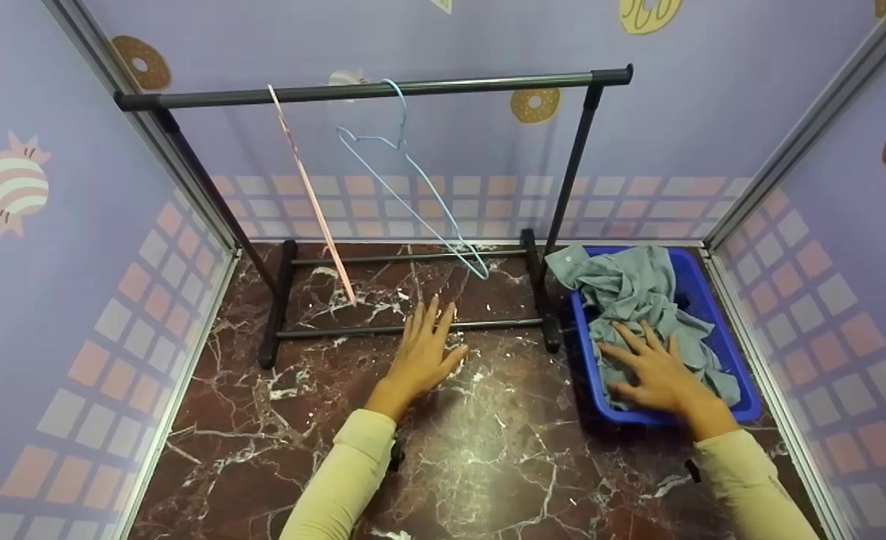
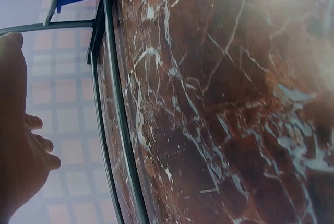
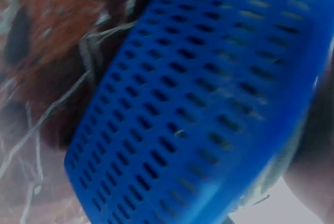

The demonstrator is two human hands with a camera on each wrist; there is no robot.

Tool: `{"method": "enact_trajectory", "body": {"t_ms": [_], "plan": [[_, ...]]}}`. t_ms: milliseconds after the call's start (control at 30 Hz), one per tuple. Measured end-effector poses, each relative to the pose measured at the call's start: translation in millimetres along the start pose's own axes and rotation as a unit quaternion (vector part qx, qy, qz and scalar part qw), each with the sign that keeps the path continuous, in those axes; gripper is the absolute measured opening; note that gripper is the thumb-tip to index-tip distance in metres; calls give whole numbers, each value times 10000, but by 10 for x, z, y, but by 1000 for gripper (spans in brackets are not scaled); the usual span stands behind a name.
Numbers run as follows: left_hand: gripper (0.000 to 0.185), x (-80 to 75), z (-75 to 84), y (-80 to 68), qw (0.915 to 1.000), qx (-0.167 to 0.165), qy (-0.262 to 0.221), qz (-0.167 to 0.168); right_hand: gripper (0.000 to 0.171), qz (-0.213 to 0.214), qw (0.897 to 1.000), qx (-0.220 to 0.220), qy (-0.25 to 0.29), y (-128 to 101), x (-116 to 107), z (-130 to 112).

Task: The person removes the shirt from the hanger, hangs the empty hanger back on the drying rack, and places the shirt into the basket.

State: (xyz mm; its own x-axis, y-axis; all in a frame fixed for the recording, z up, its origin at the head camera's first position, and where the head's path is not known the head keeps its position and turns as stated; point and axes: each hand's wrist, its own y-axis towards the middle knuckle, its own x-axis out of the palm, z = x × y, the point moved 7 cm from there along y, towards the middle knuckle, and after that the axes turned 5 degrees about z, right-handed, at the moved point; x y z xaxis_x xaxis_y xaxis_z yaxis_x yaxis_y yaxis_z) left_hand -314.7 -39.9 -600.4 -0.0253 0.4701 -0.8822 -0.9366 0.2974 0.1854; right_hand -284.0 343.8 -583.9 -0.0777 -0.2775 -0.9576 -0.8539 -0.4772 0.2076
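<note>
**Two hands, a basket of cloth and a rack**

The right hand lies flat with spread fingers on the grey cloth, which is heaped in the blue basket at about 4 o'clock of the marble floor. The cloth hangs a little over the far left edge of the basket. The left hand rests on the floor near the centre, fingers straight and close together, the tips just at the front bar of the clothes rack. The rack stands at 12 o'clock, its right foot just beside the basket. On its top bar hang a blue hanger and a pink hanger.
</note>
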Motion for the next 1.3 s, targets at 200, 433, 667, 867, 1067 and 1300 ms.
{"method": "enact_trajectory", "body": {"t_ms": [200,433,667,867,1067,1300], "plan": [[81,-11,-53,-33,9997,-74,192,-97,63,1140,9893,891,-175,-39,-321,-17],[80,-68,-54,-23,9999,-58,151,16,100,192,9232,3837,88,-241,-298,330],[82,-70,-35,-6,9998,-66,169,-38,110,-532,8892,4469,826,-281,-4,506],[82,-58,-53,-21,9997,-52,225,11,103,-702,9032,4022,1326,-272,228,593],[81,-57,-72,-44,9999,-36,139,1,104,-932,9086,3874,1254,-259,144,608],[82,-88,-116,-45,9994,-22,337,-16,111,-1014,9120,3907,733,-125,-289,485]]}}
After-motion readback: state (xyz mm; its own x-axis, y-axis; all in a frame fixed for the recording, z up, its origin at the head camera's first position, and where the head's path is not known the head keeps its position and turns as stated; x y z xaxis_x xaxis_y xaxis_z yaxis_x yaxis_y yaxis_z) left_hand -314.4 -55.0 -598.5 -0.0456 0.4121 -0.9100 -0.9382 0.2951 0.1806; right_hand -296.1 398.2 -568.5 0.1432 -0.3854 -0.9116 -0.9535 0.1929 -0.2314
